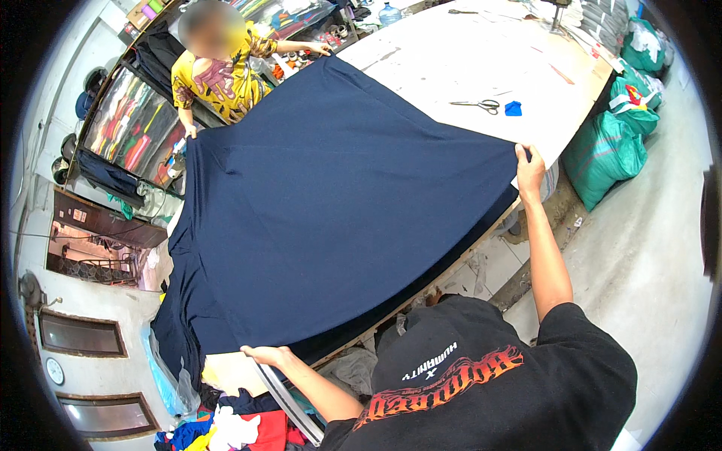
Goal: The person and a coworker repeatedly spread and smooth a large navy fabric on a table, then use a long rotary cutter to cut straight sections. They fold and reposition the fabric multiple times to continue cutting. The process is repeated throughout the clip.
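Observation:
A wide navy cloth is stretched over the table. My right hand pinches its right corner, with the fingers closed at the edge. At the near left, my left hand grips the near edge, its fingers partly hidden by the fabric. Across from me, a person in a yellow patterned shirt holds the far edge with both hands. The cloth rises in a tight ridge toward that person's hand at the top and falls in folds on the left side.
On the white table lie black-handled scissors and a small blue scrap. Green sacks stand along the right. Mixed coloured cloths are heaped at lower left, beside a pale curved strip. Shelves of folded fabric stand at far left.

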Demonstrator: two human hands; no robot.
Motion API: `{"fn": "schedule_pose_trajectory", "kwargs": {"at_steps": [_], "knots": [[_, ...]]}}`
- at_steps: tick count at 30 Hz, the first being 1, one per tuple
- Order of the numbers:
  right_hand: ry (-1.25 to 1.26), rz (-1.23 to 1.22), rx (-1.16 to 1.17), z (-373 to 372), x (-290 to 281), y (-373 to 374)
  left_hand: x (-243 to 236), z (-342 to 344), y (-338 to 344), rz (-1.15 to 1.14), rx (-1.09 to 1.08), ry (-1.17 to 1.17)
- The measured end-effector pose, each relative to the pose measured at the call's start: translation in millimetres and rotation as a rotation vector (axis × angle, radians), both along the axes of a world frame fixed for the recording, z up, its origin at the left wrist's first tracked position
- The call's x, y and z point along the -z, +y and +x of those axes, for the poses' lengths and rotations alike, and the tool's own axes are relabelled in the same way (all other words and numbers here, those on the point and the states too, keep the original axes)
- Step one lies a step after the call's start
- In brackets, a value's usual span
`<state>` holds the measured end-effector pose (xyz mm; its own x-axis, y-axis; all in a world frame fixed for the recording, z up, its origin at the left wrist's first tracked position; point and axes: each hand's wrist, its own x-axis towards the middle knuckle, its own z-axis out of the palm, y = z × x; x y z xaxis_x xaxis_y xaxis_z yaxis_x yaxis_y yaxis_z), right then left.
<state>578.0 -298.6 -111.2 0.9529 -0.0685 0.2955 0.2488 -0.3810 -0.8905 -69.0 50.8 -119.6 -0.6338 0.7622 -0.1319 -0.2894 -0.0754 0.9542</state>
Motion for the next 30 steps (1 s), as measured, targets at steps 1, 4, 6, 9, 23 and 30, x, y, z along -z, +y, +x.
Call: {"fn": "schedule_pose_trajectory", "kwargs": {"at_steps": [1, 4, 6, 9, 23, 30], "knots": [[-0.084, 0.027, 0.006, -3, -12, 2, -14, 0, -2, 0.06, -0.092, 0.125], [-0.23, -0.009, 0.096, 2, -4, -4, -25, -8, -16, 0.053, -0.365, 0.429], [-0.128, -0.105, 0.176, 12, 36, -17, -2, -22, -23, 0.018, -0.466, 0.472], [0.08, -0.213, 0.173, 7, 82, -23, 69, -65, -41, -0.116, -0.46, 0.455], [0.356, -0.539, 0.114, -17, 114, -14, 129, -116, -67, -0.515, 0.013, 0.61], [0.302, -0.697, 0.131, -20, 122, -25, 123, -121, -13, -0.482, 0.224, 0.248]]}}
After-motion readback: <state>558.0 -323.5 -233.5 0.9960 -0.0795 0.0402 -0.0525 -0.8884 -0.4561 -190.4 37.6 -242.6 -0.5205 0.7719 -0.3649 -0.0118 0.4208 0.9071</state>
